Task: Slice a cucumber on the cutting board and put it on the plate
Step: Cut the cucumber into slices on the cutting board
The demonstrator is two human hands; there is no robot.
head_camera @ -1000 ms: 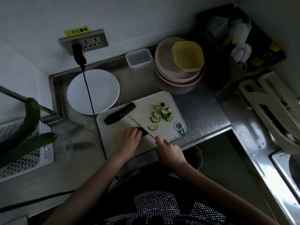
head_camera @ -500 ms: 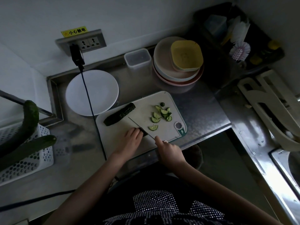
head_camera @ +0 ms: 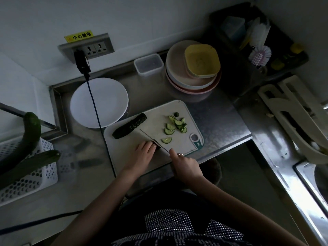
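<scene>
At far left a white perforated basket (head_camera: 30,172) holds two whole cucumbers (head_camera: 29,137) that lean out over its rim. Further right, a black cable (head_camera: 96,118) runs down from a plug in the wall socket (head_camera: 92,48) and crosses the white plate (head_camera: 110,96), which sits on the steel desk (head_camera: 218,121) just behind the cutting board's left corner. The cutting board (head_camera: 156,125) lies at an angle near the desk's front edge. A long cucumber piece (head_camera: 129,126) rests on its rear left part, apart from both hands. The left hand (head_camera: 143,154) presses down with curled fingers on a short dark cucumber piece (head_camera: 157,146), mostly hidden beneath them. The knife (head_camera: 150,137) stands directly beside those fingertips, blade on the board. The right hand (head_camera: 184,166) grips the knife handle, forefinger extended along the spine; a ring shows on one finger. Right of the blade, one slice (head_camera: 166,140) lies alone, and a small pile of slices (head_camera: 176,125) sits further back. Behind the board stand a clear lidded box (head_camera: 148,64) and a stack of plates (head_camera: 179,68) topped by a yellow square bowl (head_camera: 202,60). A dish brush (head_camera: 260,55) stands in the dark rack at far right.
</scene>
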